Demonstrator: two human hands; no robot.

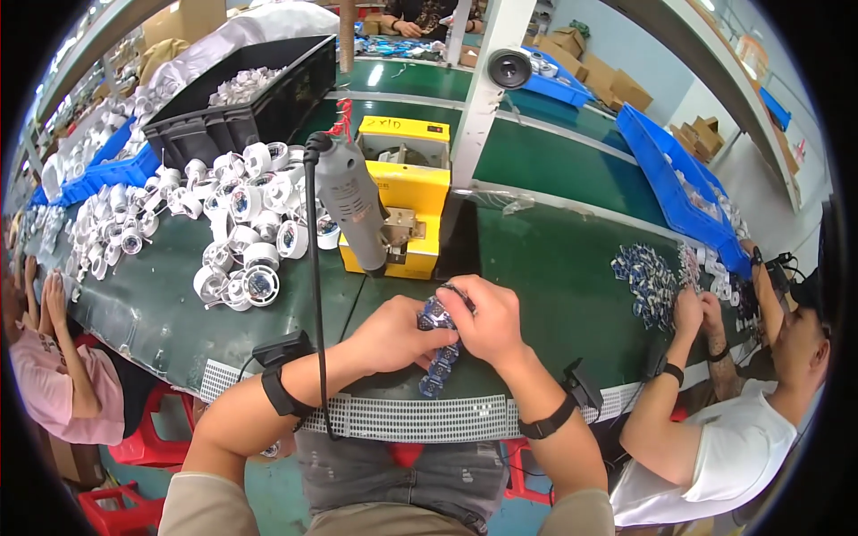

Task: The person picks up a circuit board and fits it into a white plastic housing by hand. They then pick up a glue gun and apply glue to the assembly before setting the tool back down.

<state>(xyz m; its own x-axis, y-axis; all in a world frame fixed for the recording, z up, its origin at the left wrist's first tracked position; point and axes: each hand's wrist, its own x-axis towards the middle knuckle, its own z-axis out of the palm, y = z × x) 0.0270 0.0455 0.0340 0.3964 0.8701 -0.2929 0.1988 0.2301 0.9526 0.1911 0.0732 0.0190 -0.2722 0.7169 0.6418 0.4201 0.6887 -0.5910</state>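
Observation:
Between my two hands is a strip of blue circuit boards [438, 368], hanging down toward the table's near edge. My left hand [399, 334] pinches it from the left side, thumb across its middle. At its upper end my right hand [487, 318] has its fingers curled round the boards. Just beyond my hands stands a yellow machine [416, 214] with a metal fixture. A grey electric screwdriver [349, 201] hangs in front of it, its black cable running down past my left forearm.
White round housings [246, 228] lie heaped at left, beside a black crate [241, 103] of small white parts. Loose circuit boards [645, 281] are piled at right, near a blue bin [670, 174]. A co-worker [724, 420] sits at right, another person [76, 384] at left. A white post [487, 98] rises behind.

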